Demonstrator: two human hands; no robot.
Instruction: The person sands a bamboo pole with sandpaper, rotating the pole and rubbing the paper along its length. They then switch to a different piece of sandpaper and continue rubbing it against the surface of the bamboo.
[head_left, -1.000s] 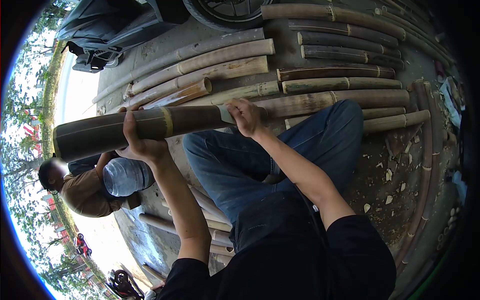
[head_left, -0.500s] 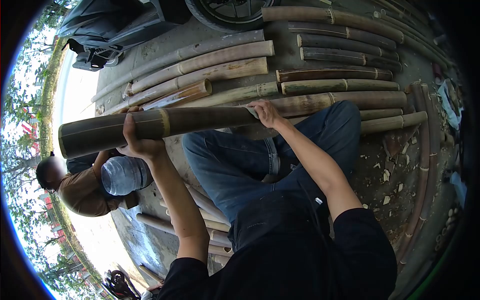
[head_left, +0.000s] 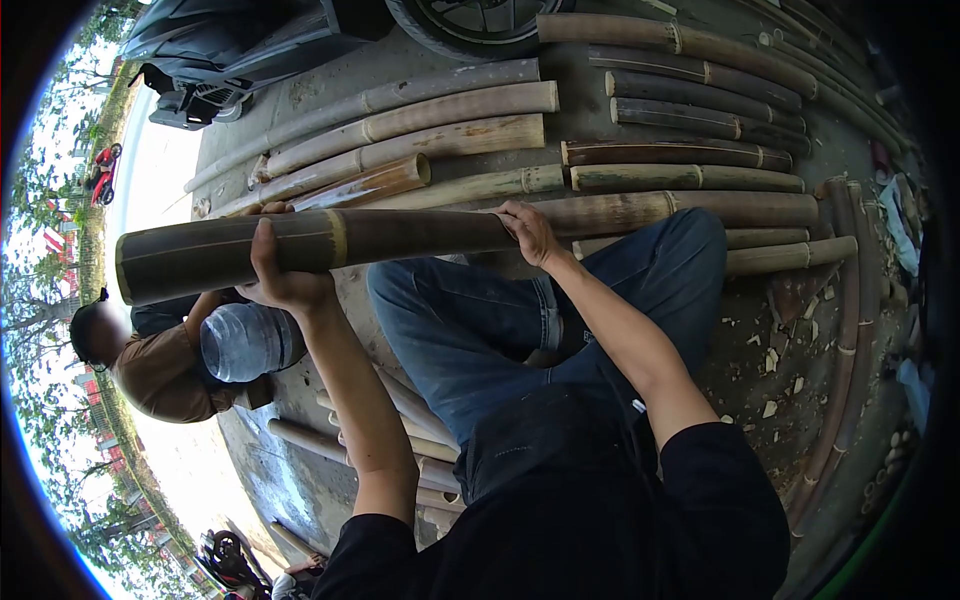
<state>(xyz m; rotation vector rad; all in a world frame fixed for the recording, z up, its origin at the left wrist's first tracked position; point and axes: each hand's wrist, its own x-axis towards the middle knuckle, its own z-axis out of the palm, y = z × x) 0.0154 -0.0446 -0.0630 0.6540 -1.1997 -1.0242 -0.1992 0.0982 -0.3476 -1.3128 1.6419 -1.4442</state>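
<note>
A long dark bamboo pole (head_left: 400,236) with a pale ring node lies across my lap, raised off the ground. My left hand (head_left: 283,281) grips it from below near the node, thumb over the top. My right hand (head_left: 527,232) closes over the pole further along, above my jeans-clad knee (head_left: 690,250). It presses a small grey pad (head_left: 499,213) against the surface, and only the pad's edge shows under the fingers. The pole's far end is hidden behind my right hand.
Several cut bamboo lengths (head_left: 450,140) lie in rows on the concrete ahead, more (head_left: 690,180) to the right. A scooter tyre (head_left: 470,20) stands beyond them. Another person (head_left: 160,370) sits at the left by a large water bottle (head_left: 245,340). Wood chips (head_left: 770,360) litter the ground.
My right hand has slid the pad along the pole away from my left hand. The left hand keeps its grip, and the pole has shifted only slightly.
</note>
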